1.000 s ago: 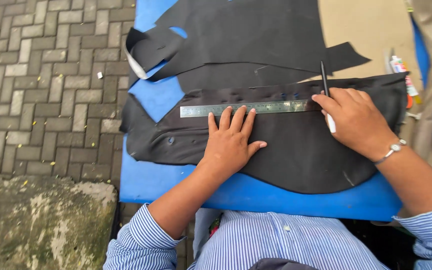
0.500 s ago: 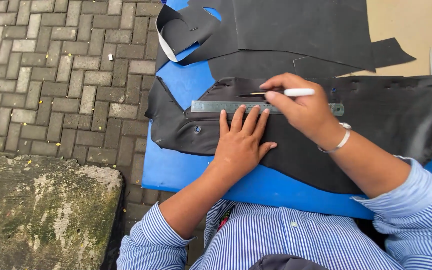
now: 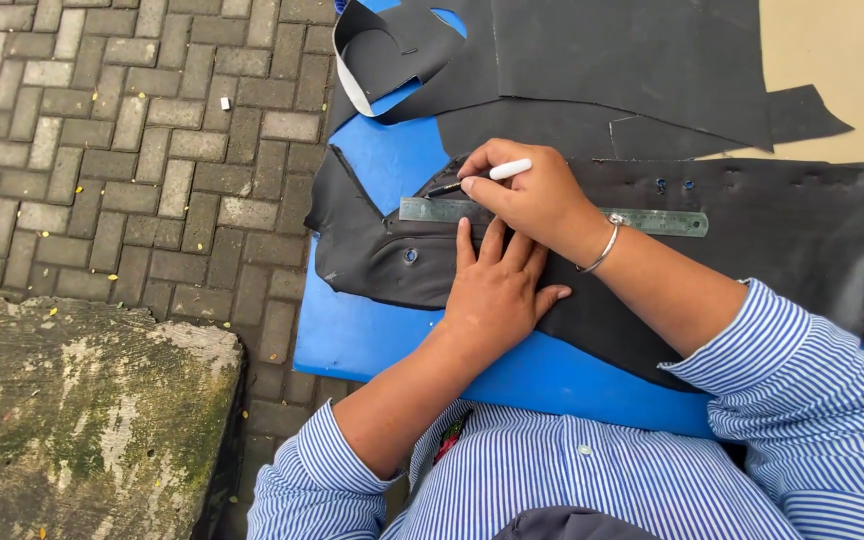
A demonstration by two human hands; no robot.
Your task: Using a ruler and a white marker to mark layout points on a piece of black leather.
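My left hand (image 3: 497,285) lies flat, fingers spread, on a black leather piece (image 3: 382,250) and presses the lower edge of a steel ruler (image 3: 652,221). My right hand (image 3: 527,190) crosses over it and grips a white-barrelled pen (image 3: 487,176). The pen's dark tip touches the leather just above the ruler's left part. The leather lies across a blue table (image 3: 372,340). A metal snap (image 3: 410,256) shows on the leather left of my left hand.
More black leather sheets (image 3: 632,60) and a curled strip with a white underside (image 3: 357,70) lie at the table's far side. Grey brick paving (image 3: 122,150) is to the left, and a mossy concrete block (image 3: 82,420) stands at the lower left. A beige surface (image 3: 842,50) lies far right.
My right hand has slid the pen leftward along the ruler's top edge, from its right end to near its left end. My left hand has stayed pressed on the ruler.
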